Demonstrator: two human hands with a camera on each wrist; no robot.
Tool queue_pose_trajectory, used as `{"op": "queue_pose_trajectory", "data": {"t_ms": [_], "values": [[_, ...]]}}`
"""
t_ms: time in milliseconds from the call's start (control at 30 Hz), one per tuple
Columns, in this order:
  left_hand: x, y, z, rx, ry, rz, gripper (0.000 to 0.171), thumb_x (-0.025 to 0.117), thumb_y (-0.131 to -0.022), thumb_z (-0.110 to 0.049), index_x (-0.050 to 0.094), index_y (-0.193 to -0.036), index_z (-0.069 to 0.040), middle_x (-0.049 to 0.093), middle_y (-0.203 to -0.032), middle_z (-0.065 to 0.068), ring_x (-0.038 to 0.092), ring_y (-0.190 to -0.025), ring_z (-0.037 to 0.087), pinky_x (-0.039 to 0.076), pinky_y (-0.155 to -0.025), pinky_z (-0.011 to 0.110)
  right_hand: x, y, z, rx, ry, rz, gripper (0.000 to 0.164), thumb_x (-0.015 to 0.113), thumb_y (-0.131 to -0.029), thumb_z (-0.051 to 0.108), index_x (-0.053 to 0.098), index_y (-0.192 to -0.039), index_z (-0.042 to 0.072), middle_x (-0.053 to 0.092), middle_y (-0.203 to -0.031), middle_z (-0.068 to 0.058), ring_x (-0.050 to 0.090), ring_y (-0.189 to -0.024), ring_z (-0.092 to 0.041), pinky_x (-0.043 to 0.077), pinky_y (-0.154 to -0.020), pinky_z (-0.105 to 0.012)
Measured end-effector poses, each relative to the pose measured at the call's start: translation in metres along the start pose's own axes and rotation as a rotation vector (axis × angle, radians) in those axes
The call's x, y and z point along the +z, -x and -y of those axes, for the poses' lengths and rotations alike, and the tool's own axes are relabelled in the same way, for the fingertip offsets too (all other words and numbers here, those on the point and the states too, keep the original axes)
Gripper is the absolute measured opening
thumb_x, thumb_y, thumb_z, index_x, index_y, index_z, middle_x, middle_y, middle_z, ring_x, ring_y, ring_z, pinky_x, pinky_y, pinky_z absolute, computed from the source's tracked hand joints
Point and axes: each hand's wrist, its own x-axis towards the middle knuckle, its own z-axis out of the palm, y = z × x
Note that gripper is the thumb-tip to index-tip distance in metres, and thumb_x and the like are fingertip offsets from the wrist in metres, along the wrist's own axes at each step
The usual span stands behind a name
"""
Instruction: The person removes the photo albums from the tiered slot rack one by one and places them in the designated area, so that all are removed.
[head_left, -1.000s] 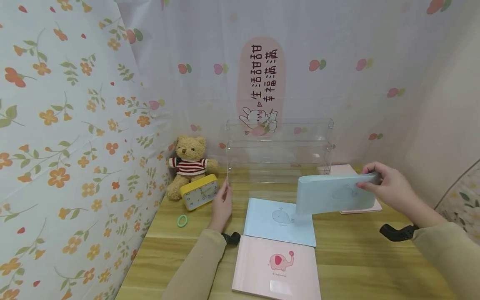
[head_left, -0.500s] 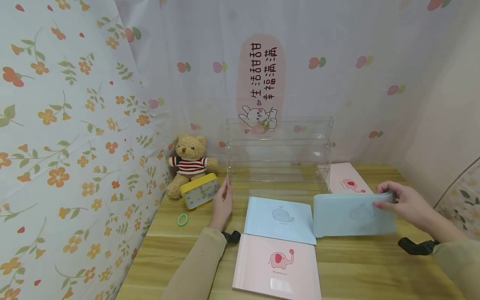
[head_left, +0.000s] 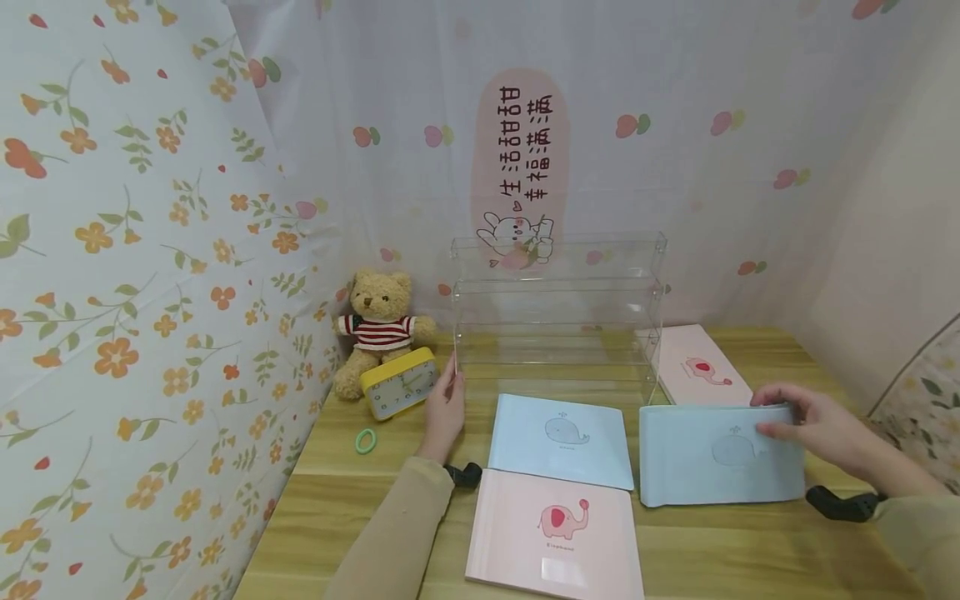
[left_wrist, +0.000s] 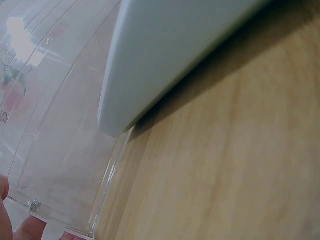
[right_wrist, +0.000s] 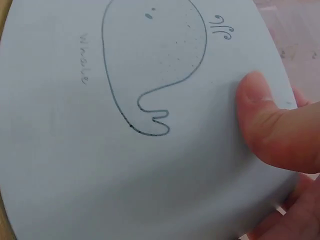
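My right hand (head_left: pixel 821 429) pinches the upper right edge of a light blue whale book (head_left: pixel 705 454), thumb on the cover and fingers behind. The book is held tilted, low over the right of the table; the right wrist view shows the whale cover (right_wrist: pixel 60 150) close up. My left hand (head_left: pixel 446 408) grips the left side of a clear acrylic rack (head_left: pixel 555 300), with fingers (left_wrist: pixel 30 229) behind the panel in the left wrist view. Another blue whale book (head_left: pixel 517 433) lies before the rack, and a pink elephant book (head_left: pixel 510 533) lies nearer.
A second pink elephant book (head_left: pixel 686 346) lies at the back right, partly covered by the held book. Left of the rack are a teddy bear (head_left: pixel 378 325), a yellow clock (head_left: pixel 397 383) and a green ring (head_left: pixel 365 441). A floral curtain (head_left: pixel 150 292) borders the table.
My right hand has carried the blue whale book right, down and nearer, away from the rack and the other blue book. My left hand has stayed at the rack's side.
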Motion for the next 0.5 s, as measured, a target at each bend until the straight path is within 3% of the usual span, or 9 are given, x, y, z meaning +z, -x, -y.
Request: {"op": "queue_pose_trajectory", "data": {"t_ms": [100,200,300,333,400,500], "values": [[0.002,-0.004,0.013,-0.013,0.010,0.003,0.049,0.055,-0.117,-0.036,0.050,-0.165,-0.037,0.055,-0.167,0.012,0.065,-0.141,0.033,0.056,-0.118,0.052,0.001,0.000,-0.003,-0.003,0.032,0.003,0.039,0.087,-0.097,0.029,0.070,-0.127,0.010,0.058,-0.116,0.030,0.046,-0.099,0.014,0.041,-0.077,-0.010],[0.003,-0.002,0.010,-0.037,0.007,0.001,0.049,0.056,-0.117,-0.034,0.050,-0.166,-0.037,0.055,-0.168,0.010,0.064,-0.143,0.032,0.054,-0.120,0.052,0.002,0.000,-0.008,-0.010,0.067,0.016,0.041,0.087,-0.097,0.028,0.070,-0.130,0.008,0.070,-0.130,0.006,0.040,-0.101,0.021,0.039,-0.078,-0.009],[0.002,-0.002,0.006,-0.068,0.007,0.013,0.050,0.055,-0.117,-0.028,0.049,-0.166,-0.035,0.055,-0.168,0.010,0.064,-0.143,0.034,0.053,-0.121,0.054,0.002,0.001,-0.013,0.008,0.084,0.031,0.045,0.086,-0.098,0.028,0.069,-0.133,0.006,0.068,-0.142,-0.022,0.036,-0.102,0.023,0.038,-0.079,-0.012],[0.003,-0.002,0.005,-0.071,-0.008,0.009,0.050,0.054,-0.118,-0.027,0.049,-0.167,-0.033,0.056,-0.167,0.012,0.065,-0.142,0.034,0.054,-0.120,0.054,0.003,0.001,-0.014,0.019,0.086,0.037,0.046,0.085,-0.098,0.029,0.069,-0.135,0.005,0.064,-0.145,-0.029,0.038,-0.104,0.020,0.038,-0.079,-0.013],[0.004,-0.006,0.016,-0.064,-0.017,0.002,0.049,0.055,-0.117,-0.033,0.050,-0.165,-0.039,0.060,-0.164,0.008,0.067,-0.139,0.030,0.056,-0.118,0.051,0.004,0.001,-0.016,0.043,0.068,0.053,0.049,0.084,-0.099,0.031,0.067,-0.137,0.004,0.061,-0.148,-0.032,0.049,-0.116,0.003,0.044,-0.089,-0.023],[0.005,-0.011,0.030,-0.047,-0.023,-0.002,0.048,0.056,-0.116,-0.040,0.050,-0.164,-0.043,0.062,-0.162,0.007,0.068,-0.138,0.029,0.057,-0.116,0.052,0.008,0.001,-0.019,0.077,0.028,0.075,0.054,0.084,-0.099,0.031,0.064,-0.140,0.001,0.056,-0.150,-0.036,0.053,-0.129,-0.037,0.049,-0.109,-0.054]]}}
